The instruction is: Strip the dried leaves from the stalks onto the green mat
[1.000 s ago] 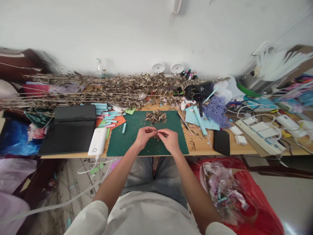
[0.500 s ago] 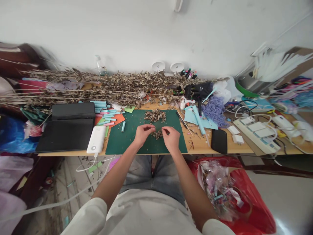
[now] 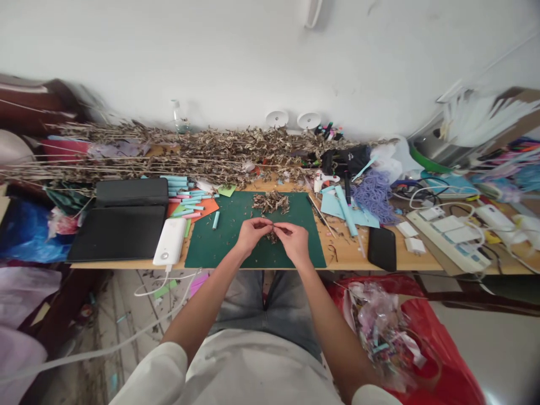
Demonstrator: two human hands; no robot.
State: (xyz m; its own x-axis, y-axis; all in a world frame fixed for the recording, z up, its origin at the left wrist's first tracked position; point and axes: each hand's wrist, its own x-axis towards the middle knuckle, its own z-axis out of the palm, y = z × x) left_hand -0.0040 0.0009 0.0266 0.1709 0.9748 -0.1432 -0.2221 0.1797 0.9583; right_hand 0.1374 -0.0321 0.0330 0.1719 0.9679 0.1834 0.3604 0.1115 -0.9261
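My left hand [image 3: 252, 233] and my right hand [image 3: 294, 241] meet fingertip to fingertip above a green cutting mat [image 3: 230, 247]. Both are closed in a pinch; a small dark bit shows where the tips come together, most likely a piece of dried leaf, but too small to make out fully. Just below the fingers lies a little heap of crumbled dried leaves [image 3: 272, 238], partly covered by my hands. Beyond them a larger pile of dried leaves [image 3: 271, 202] rests on the mat. A single blue paper tube [image 3: 216, 220] lies left of my left hand.
Long dried leafy stalks [image 3: 219, 149] stretch across the back of the table. A black tablet case [image 3: 120, 230], white power bank [image 3: 169, 242] and more paper tubes are on the left. To the right are a glue gun [image 3: 324, 180], purple yarn [image 3: 375, 197], black phone [image 3: 382, 247] and power strip [image 3: 451, 239].
My two hands have come together; their fingertips, apart before, now touch over the small heap. The whole view has shifted slightly.
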